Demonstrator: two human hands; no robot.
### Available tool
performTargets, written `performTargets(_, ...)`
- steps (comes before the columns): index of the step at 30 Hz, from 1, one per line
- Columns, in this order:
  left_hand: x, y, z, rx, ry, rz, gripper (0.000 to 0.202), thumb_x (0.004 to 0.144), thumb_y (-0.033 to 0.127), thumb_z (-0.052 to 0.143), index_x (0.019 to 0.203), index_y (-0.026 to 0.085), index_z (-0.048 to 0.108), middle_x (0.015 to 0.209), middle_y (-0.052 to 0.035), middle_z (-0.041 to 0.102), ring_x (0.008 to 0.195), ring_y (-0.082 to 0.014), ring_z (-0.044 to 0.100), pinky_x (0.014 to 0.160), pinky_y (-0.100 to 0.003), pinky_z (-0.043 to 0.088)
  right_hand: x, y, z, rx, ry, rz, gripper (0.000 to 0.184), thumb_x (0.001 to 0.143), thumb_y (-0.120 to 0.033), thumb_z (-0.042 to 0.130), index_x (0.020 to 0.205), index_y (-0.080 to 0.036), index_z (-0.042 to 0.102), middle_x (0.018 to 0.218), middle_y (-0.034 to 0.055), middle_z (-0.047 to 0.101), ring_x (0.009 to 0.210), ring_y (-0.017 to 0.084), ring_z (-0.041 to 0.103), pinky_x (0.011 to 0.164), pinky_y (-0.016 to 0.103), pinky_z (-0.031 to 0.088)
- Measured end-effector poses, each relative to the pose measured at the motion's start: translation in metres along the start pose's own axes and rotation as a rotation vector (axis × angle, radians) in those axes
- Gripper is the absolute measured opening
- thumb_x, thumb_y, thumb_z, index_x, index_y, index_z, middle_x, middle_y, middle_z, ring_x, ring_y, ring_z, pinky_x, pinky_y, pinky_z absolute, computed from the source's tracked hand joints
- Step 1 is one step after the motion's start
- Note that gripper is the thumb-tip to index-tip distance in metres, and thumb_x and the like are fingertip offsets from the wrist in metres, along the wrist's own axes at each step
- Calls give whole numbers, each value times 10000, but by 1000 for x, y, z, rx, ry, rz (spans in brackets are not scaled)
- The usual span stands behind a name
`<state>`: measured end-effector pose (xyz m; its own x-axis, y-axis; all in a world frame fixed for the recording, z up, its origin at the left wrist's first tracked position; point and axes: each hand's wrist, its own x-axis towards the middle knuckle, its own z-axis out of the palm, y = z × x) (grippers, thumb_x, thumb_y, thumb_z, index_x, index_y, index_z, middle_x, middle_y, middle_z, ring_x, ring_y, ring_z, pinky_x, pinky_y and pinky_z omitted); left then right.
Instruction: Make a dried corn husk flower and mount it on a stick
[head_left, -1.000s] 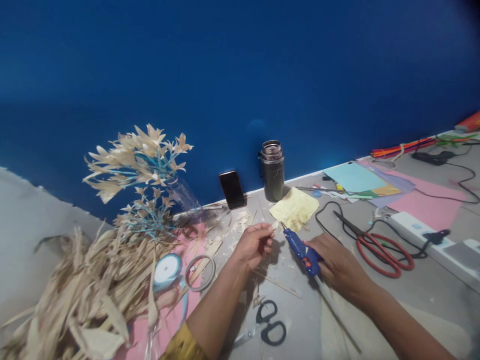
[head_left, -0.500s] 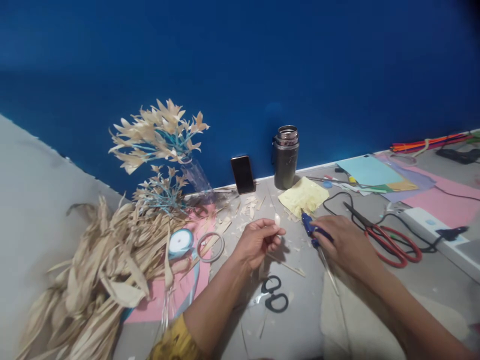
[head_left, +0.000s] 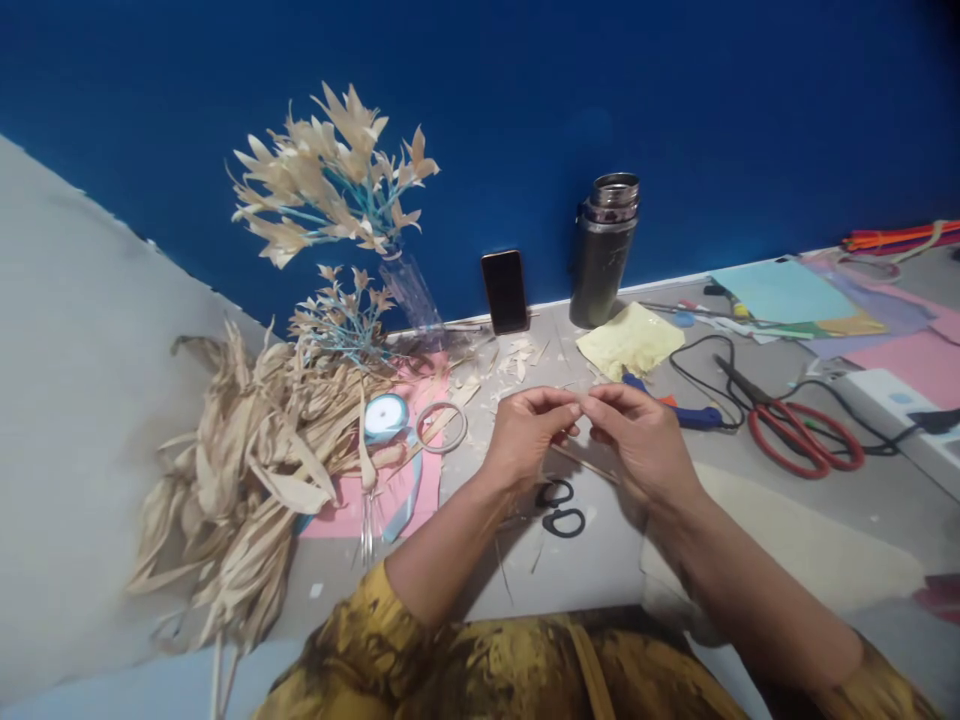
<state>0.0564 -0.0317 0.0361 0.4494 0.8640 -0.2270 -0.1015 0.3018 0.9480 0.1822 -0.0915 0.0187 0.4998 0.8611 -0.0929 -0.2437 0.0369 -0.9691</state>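
My left hand (head_left: 531, 432) and my right hand (head_left: 646, 437) meet in front of me, thumbs and fingertips pinched together. Between them is a small pale husk piece on a thin wire, mostly hidden by the fingers now. Just beyond my right hand, a blue glue gun (head_left: 699, 416) lies on the table. Black-handled scissors (head_left: 564, 522) rest below my hands. Past the fingers, a yellow sheet (head_left: 631, 340) with dried glue on it lies near the wall.
Dried corn husks (head_left: 247, 470) heap at left, beside a ribbon spool (head_left: 385, 416) and a tape ring (head_left: 441, 428). Husk flowers (head_left: 337, 175) stand in a clear vase (head_left: 412, 290). A phone (head_left: 504, 292), flask (head_left: 604, 255), red-handled scissors (head_left: 806, 435) and power strip (head_left: 885, 410) are around.
My right hand has let go of the glue gun and moved left to meet my left hand at the husk piece. The view has tilted down.
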Motion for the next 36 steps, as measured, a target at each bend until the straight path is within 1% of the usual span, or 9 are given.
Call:
performTargets(2,-3,4,-15,195,-49,49,209,704,248,763,881,142,730,665,2,668,552,-109,568,557,-241,426,0,-4,-1,-22,-1,-22,268,674,-412,856,763,-194,728,698,-19,643,578,99,500,553,234,417)
performTargets(7,-28,-13,-55,927,-72,80,96,782,164,638,725,179,714,763,-27,685,753,-183,611,709,-303,442,2,-1,-20,-160,-10,-25,258,726,-423,834,792,-196,732,735,10,688,607,116,537,548,229,435)
performTargets(10,-44,-34,-59,1221,-27,96,80,816,179,640,799,189,718,880,-68,662,933,-249,585,790,-350,430,3,10,-28,-161,-15,36,269,701,-417,848,788,-196,722,676,-8,658,573,107,519,523,219,417)
performTargets(14,-53,-55,-52,1301,-19,115,81,869,186,612,867,190,693,944,-89,634,975,-267,550,817,-376,426,0,19,-29,-185,-11,110,330,662,-425,869,855,-194,734,654,-18,640,562,108,526,509,219,407)
performTargets(18,-52,-60,-53,1194,11,189,119,885,142,557,837,186,656,924,-86,626,956,-255,536,830,-380,428,-5,16,-27,-203,-15,142,367,633,-444,884,850,-191,731,646,-19,637,564,107,522,518,219,411)
performTargets(21,-53,-56,-58,914,67,260,118,887,152,537,828,182,635,890,-71,645,911,-225,562,828,-367,440,-8,13,-27,-211,-28,166,369,632,-454,879,843,-192,728,641,-17,635,562,109,512,508,218,402)
performTargets(24,-55,-51,-65,453,63,98,44,843,203,614,825,172,638,756,-40,669,694,-170,591,677,-312,459,-10,12,-27,-253,-49,157,331,671,-451,849,842,-194,729,654,-13,644,568,112,516,514,220,406)
performTargets(29,-57,-49,-71,-153,-4,-92,298,619,271,880,730,141,636,654,-41,697,479,-120,566,504,-254,444,-16,5,-22,-403,-169,18,221,772,-409,776,859,-208,745,783,18,716,684,157,617,619,250,486)
performTargets(36,-57,-35,-78,-141,7,-60,276,577,271,924,675,118,717,672,-54,708,538,-128,616,530,-248,486,-30,-13,-13,-577,-230,-220,103,838,-342,704,837,-247,743,825,20,740,726,191,672,654,277,529)
